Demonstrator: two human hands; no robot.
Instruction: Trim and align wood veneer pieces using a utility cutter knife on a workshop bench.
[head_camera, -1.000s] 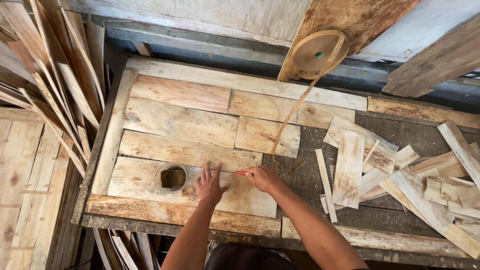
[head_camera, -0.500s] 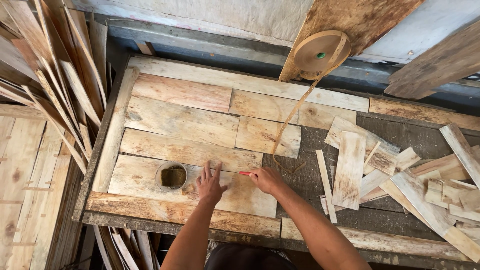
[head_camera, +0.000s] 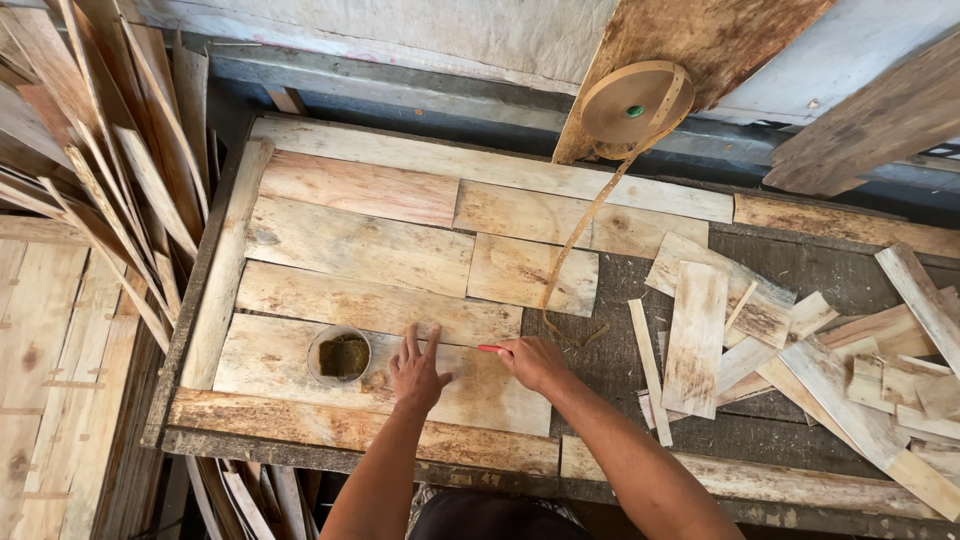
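The left hand (head_camera: 415, 370) lies flat with fingers spread on the near veneer sheet (head_camera: 480, 385), pressing it down. The right hand (head_camera: 530, 360), just to its right, is closed around a small red tool (head_camera: 490, 349) whose tip points left along the seam between this sheet and the one beyond it; what kind of tool it is cannot be told.

Judging by the layout, the work looks partly done: the left half of the bench (head_camera: 620, 350) is already covered with pale sheets set edge to edge in rows, bordered by a long strip (head_camera: 225, 270) on the left and another on the near edge. The right half of the bench is bare dark board, and loose offcuts (head_camera: 700, 335) lie heaped there, not yet placed.

A tape roll (head_camera: 632, 103), round and tan with a green hub, hangs at the far side; its strip trails down across the sheets to near the right hand. A small round tin (head_camera: 340, 355) of dark stuff sits just left of the left hand. No labels or signs show
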